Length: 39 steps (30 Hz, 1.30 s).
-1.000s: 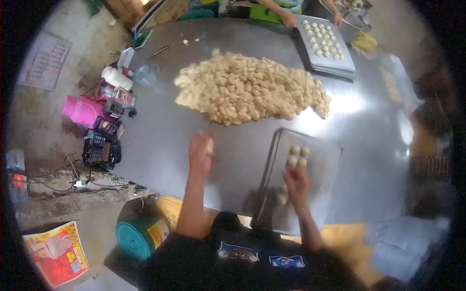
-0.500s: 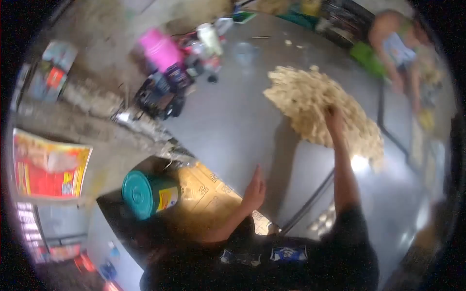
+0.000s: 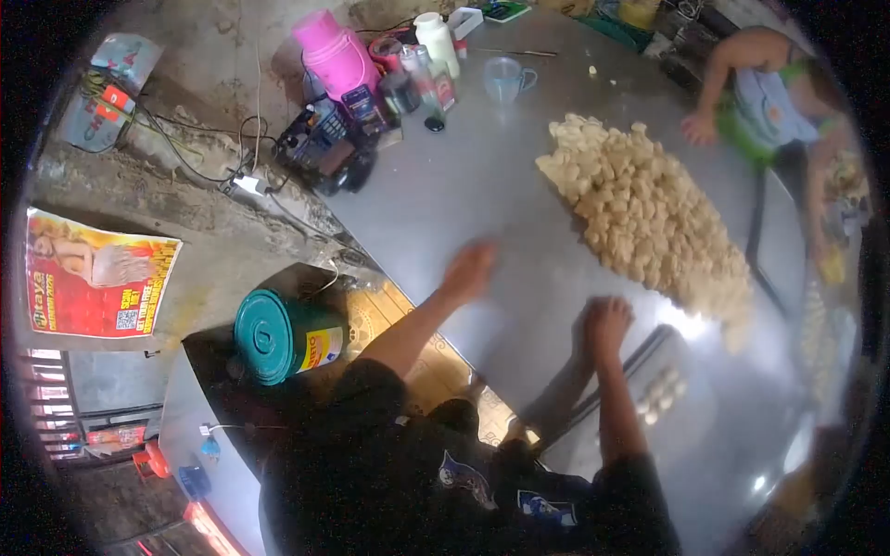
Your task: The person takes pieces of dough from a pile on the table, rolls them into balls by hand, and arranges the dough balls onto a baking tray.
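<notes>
A wide pile of small pale dough pieces (image 3: 649, 208) lies on the metal table (image 3: 417, 199). My right hand (image 3: 609, 322) is low over the table just below the pile, apart from it, with its fingers curled in. Whatever it may hold is hidden. Close to its wrist is a dark-edged tray (image 3: 593, 431), with several round dough pieces (image 3: 660, 396) beside my forearm. Nearer the table's left edge, my left hand (image 3: 470, 269) is over bare metal. It is smeared by motion, and I cannot make out its fingers.
A pink thermos (image 3: 338, 60), a white bottle (image 3: 436, 44) and a glass mug (image 3: 506, 80) stand at the back left. A green lidded bucket (image 3: 269, 338) is left of my left arm. Another person's hand (image 3: 700, 128) rests on the table beyond the pile.
My right hand has left the pile and come down toward me, near the tray. The left hand has moved up and slightly left over the table. The other person's arm has shifted left.
</notes>
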Tool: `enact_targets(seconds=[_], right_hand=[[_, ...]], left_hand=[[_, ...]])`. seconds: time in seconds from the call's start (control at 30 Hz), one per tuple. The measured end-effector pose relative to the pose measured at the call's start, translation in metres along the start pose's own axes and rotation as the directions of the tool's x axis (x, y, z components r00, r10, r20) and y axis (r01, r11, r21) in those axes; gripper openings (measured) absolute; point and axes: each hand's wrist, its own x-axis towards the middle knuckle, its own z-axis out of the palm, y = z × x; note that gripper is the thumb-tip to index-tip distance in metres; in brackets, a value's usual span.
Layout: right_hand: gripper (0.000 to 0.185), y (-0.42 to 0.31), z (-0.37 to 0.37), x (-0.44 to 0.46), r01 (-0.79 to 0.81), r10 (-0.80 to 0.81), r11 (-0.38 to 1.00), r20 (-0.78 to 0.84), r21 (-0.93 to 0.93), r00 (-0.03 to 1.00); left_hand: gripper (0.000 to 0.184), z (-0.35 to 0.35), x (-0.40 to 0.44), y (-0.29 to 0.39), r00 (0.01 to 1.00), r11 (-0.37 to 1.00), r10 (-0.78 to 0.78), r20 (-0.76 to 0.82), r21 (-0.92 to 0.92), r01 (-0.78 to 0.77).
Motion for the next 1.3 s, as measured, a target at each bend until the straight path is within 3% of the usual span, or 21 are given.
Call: enact_targets(seconds=[0.07,0.1,0.13,0.17,0.23,0.33,0.4,0.47,0.5,0.57,0.73,0.8,0.83,0.9,0.97,1.03,1.07,1.17,1.23,1.27,1.3], right_hand=[[0.037,0.023,0.036,-0.039,-0.033,0.031,0.995,0.026,0.097,0.999],[0.037,0.021,0.058,-0.048,-0.03,0.029,0.995,0.015,0.091,0.999],[0.028,0.008,0.083,-0.058,0.08,-0.082,0.997,-0.22,-0.018,0.972],[0.019,-0.004,0.097,-0.066,0.162,-0.21,0.976,-0.42,-0.146,0.883],[0.025,-0.029,0.081,-0.029,0.264,-0.262,0.964,-0.295,-0.033,0.919],[0.035,-0.02,0.041,0.013,0.311,-0.305,0.941,-0.067,0.13,0.95],[0.037,-0.007,0.018,0.007,0.288,-0.296,0.943,0.024,0.167,0.955],[0.041,0.004,0.006,-0.038,0.097,-0.103,0.993,0.103,0.067,0.989],[0.041,0.008,0.026,-0.062,0.094,-0.1,0.993,0.104,0.065,0.99],[0.042,0.001,0.078,-0.091,0.095,-0.11,0.991,-0.155,-0.099,0.982],[0.04,-0.028,0.045,-0.002,0.294,-0.294,0.952,-0.011,0.08,0.956],[0.039,-0.021,0.03,-0.01,0.282,-0.292,0.954,0.094,0.105,0.952],[0.039,-0.018,0.023,-0.026,0.162,-0.168,0.981,0.05,0.107,0.985],[0.037,-0.008,0.037,-0.071,0.017,-0.017,0.994,0.001,0.105,1.0],[0.036,-0.007,0.073,-0.103,-0.014,0.015,0.996,-0.009,0.093,1.0],[0.034,-0.04,0.094,-0.11,0.155,-0.19,0.981,-0.416,-0.115,0.89],[0.033,-0.058,0.079,-0.09,0.211,-0.208,0.977,-0.28,-0.02,0.937],[0.033,-0.062,0.051,-0.02,0.332,-0.325,0.937,-0.082,0.106,0.942],[0.033,-0.049,0.011,-0.03,0.222,-0.218,0.964,-0.042,0.144,0.975],[0.032,-0.044,-0.002,-0.035,0.111,-0.113,0.978,0.002,0.174,0.994],[0.032,-0.039,0.007,-0.052,0.107,-0.109,0.979,0.003,0.173,0.994]], left_hand=[[0.027,0.025,-0.038,-0.054,0.89,0.839,0.384,-0.247,0.496,-0.225],[0.026,0.058,-0.055,-0.067,0.898,0.904,0.334,-0.286,0.368,-0.219],[0.025,0.083,-0.069,-0.072,0.909,0.949,0.278,-0.311,0.233,-0.211],[0.026,0.09,-0.076,-0.05,0.917,0.844,0.371,-0.145,0.464,-0.268],[0.026,0.125,-0.031,-0.047,0.883,0.81,0.461,-0.082,0.446,-0.381],[0.024,0.044,0.002,0.025,0.978,0.983,0.133,0.158,0.102,-0.15],[0.024,0.037,0.017,-0.018,0.956,0.956,0.285,-0.069,0.086,-0.279],[0.023,0.033,-0.025,-0.044,0.962,0.973,0.227,-0.152,0.084,-0.216],[0.028,0.042,-0.049,-0.05,0.957,0.984,0.171,-0.234,0.08,-0.156],[0.024,0.09,-0.08,-0.049,0.816,0.904,0.382,-0.434,0.36,-0.232],[0.023,0.082,-0.002,0.017,0.926,0.931,0.363,-0.106,0.079,-0.357],[0.026,0.04,0.016,0.02,0.959,0.991,0.103,0.265,0.05,-0.121],[0.026,0.038,0.002,0.003,0.958,0.991,0.102,0.267,0.051,-0.12],[0.029,0.056,-0.05,-0.039,0.848,0.815,0.512,-0.136,0.39,-0.429],[0.03,0.085,-0.096,-0.047,0.87,0.851,0.425,-0.25,0.439,-0.289],[0.03,0.129,-0.068,-0.039,0.885,0.893,0.401,-0.239,0.319,-0.319],[0.031,0.148,-0.062,-0.033,0.904,0.926,0.365,-0.222,0.19,-0.327],[0.031,0.091,-0.016,0.015,0.847,0.808,0.532,-0.011,0.304,-0.504],[0.03,0.074,0.004,-0.005,0.983,0.938,0.122,0.14,-0.34,-0.068],[0.03,0.068,-0.01,-0.019,0.982,0.938,0.122,0.146,-0.341,-0.066],[0.027,0.062,-0.035,-0.036,0.945,0.949,0.314,-0.092,0.018,-0.314]])
